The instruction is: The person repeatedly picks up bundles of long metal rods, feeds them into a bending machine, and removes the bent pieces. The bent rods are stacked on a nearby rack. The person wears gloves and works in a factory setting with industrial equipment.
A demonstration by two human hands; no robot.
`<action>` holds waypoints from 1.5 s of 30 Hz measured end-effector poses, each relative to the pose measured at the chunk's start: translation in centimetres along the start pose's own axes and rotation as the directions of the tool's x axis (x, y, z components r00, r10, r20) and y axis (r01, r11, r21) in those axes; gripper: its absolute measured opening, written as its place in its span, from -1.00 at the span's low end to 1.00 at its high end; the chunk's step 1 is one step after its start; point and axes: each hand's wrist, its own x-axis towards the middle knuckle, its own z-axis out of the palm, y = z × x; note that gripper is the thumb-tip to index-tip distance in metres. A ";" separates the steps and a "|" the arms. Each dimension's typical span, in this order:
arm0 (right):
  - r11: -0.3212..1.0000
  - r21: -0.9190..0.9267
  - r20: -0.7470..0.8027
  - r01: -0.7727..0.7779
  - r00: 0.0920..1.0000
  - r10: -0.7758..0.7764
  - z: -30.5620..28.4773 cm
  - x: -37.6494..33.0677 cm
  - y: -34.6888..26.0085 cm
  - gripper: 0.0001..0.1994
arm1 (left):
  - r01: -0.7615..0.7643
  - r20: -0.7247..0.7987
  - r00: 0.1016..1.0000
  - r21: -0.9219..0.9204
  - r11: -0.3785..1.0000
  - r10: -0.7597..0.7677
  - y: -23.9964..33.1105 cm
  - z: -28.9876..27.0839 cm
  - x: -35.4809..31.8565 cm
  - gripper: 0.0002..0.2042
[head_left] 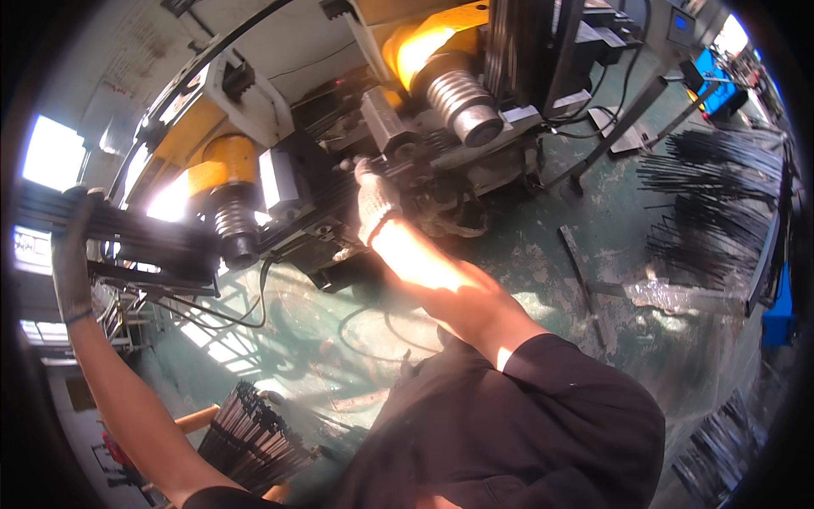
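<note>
Your left hand (72, 246) clenches the rod bundle (127, 233), right hand (376, 199) grasps it mid-machine (339, 170); likely heavy, stiff, slippery: hold both ends.

Left hand (72, 254): grip on the dark rod bundle (127, 233) probably closed, but glare from the window washes out the fingers. Right hand (376, 202): fingertips hidden among machine (339, 153) parts (glove only visible). Rod bundle's left end runs off into the dark rim.
</note>
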 end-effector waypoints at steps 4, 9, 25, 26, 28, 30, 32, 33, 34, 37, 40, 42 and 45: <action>0.465 0.885 -0.036 -0.008 0.996 0.086 -2.3 -6.7 -0.4 -0.64 | -0.168 -0.126 0.971 0.233 0.958 0.201 1.0 0.0 -7.3 -0.33; 0.949 -0.068 0.126 0.308 0.946 -0.298 -11.1 -13.8 -1.9 -0.84 | 0.059 -0.237 0.962 -0.310 0.949 -0.137 7.5 4.0 -20.0 -0.59; 0.000 -0.857 -0.049 0.515 -0.082 -0.995 -42.2 -52.2 -38.4 -0.53 | 0.396 0.575 0.748 -0.788 -0.472 -0.333 24.0 36.6 -44.6 -0.84; -0.045 -0.853 -0.027 0.521 -0.129 -0.991 -44.2 -53.6 -41.8 -0.51 | 0.437 0.660 0.697 -0.701 -0.563 -0.280 27.1 38.6 -46.6 -0.84; -0.190 -0.962 0.129 0.198 -0.287 -0.949 -45.8 -56.4 -47.6 -0.50 | 0.479 0.793 0.587 -0.504 -0.719 -0.164 32.3 44.1 -49.8 -0.83; -0.116 -0.973 0.072 0.199 -0.217 -0.974 -44.0 -58.5 -51.1 -0.53 | 0.566 0.625 0.745 -0.406 -0.717 0.234 32.2 51.6 -55.9 -0.73; -0.196 -0.970 0.161 0.146 -0.224 -0.961 -45.1 -60.6 -55.4 -0.51 | 0.592 0.912 0.394 -0.154 -0.791 0.117 38.0 52.1 -58.2 -0.67; -0.237 -0.965 0.207 0.116 -0.229 -0.951 -45.4 -61.0 -57.2 -0.52 | 0.657 0.917 0.355 -0.107 -0.746 0.180 38.1 55.0 -59.1 -0.61; -0.277 -0.958 0.252 0.079 -0.233 -0.939 -45.2 -61.3 -58.8 -0.53 | 0.636 0.941 0.277 -0.026 -0.771 0.197 40.7 55.9 -58.9 -0.59; -0.228 -0.972 0.235 -0.063 -0.158 -0.959 -48.9 -61.8 -67.0 -0.57 | 0.687 0.918 0.032 0.266 -0.676 0.395 48.0 56.7 -57.7 -0.50; -0.139 -0.968 0.150 -0.209 -0.040 -0.988 -48.9 -62.0 -71.9 -0.59 | 0.727 0.907 0.179 0.139 -0.673 0.380 53.1 59.4 -57.2 -0.61; -0.134 -0.968 0.142 -0.214 -0.023 -0.990 -51.8 -62.8 -76.1 -0.59 | 0.745 0.891 0.252 0.071 -0.663 0.379 56.0 61.2 -58.1 -0.64; -0.061 -0.938 0.067 -0.341 -0.006 -0.998 -53.2 -63.4 -78.7 -0.63 | 0.854 0.959 0.271 -0.199 -0.481 0.086 64.0 59.0 -54.4 -0.64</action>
